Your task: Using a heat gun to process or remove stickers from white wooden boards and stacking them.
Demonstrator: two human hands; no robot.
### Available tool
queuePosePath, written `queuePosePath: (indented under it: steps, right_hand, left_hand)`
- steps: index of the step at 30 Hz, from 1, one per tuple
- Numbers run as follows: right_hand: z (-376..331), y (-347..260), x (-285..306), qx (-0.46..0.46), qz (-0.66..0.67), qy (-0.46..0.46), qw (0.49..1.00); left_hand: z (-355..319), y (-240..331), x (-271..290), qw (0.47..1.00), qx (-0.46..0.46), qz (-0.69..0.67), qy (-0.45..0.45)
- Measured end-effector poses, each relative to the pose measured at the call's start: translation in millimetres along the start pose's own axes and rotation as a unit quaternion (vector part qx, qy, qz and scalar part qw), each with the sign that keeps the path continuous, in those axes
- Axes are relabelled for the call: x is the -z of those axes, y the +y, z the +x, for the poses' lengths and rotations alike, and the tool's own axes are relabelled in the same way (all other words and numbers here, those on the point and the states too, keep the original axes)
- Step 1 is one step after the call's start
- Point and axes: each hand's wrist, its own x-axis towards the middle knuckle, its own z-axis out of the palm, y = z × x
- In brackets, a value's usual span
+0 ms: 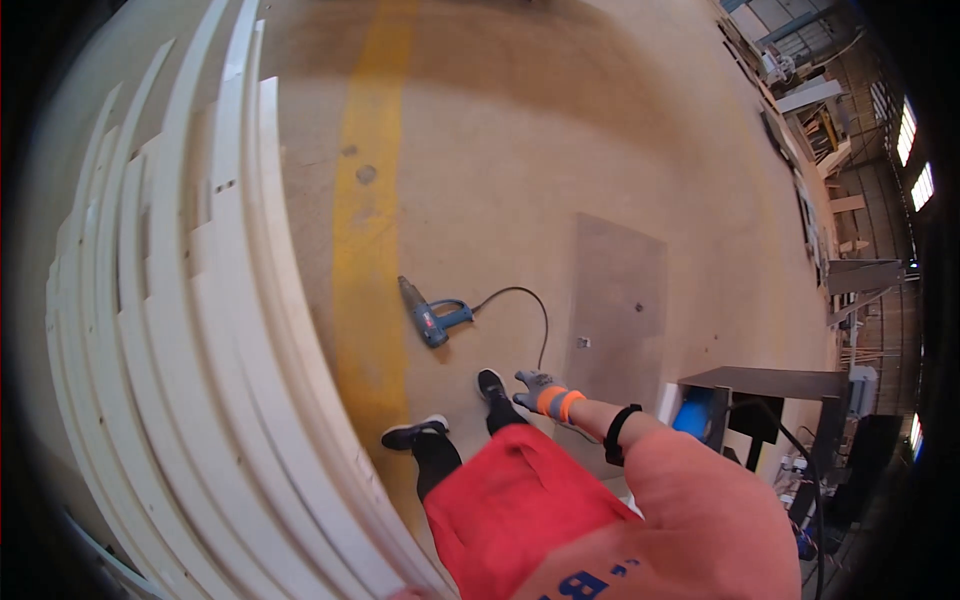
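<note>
Right hand (538, 388): grey glove with orange cuff, fingers spread loose, gripping nothing, hanging over concrete floor (520, 150). Blue power drill (430, 315) lying on floor ahead and left of fingertips, well apart; black cord (530, 300) curling back from it toward hand. Black shoes (412, 433) below-left of fingers. Stacked white panels (190, 330) farther left. Left hand barely showing at lower frame edge, fingers' state unclear
</note>
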Motion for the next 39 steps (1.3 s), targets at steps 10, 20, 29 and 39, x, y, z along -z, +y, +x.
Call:
queuePosePath:
  steps: [10, 20, 29, 39]
  right_hand:
    - [364.2, 19.0, -123.0, 0.183, -0.181, 0.125, 0.958]
    - [431.7, 19.6, -129.5, 0.253, -0.183, 0.118, 0.943]
    - [76.1, 70.7, 100.6, 0.134, 0.368, -0.202, 0.898]
    - [-190.8, -20.3, 178.3, 0.592, 0.330, -0.013, 0.735]
  left_hand:
    - [26.7, -81.9, -190.2, 0.919, 0.351, -0.126, -0.130]
    - [24.4, -86.6, -240.5, 0.968, 0.246, 0.005, -0.055]
    - [-61.0, -71.6, -231.9, 0.998, 0.023, -0.020, -0.056]
    - [-50.3, 82.4, -196.9, 0.941, -0.213, -0.237, -0.116]
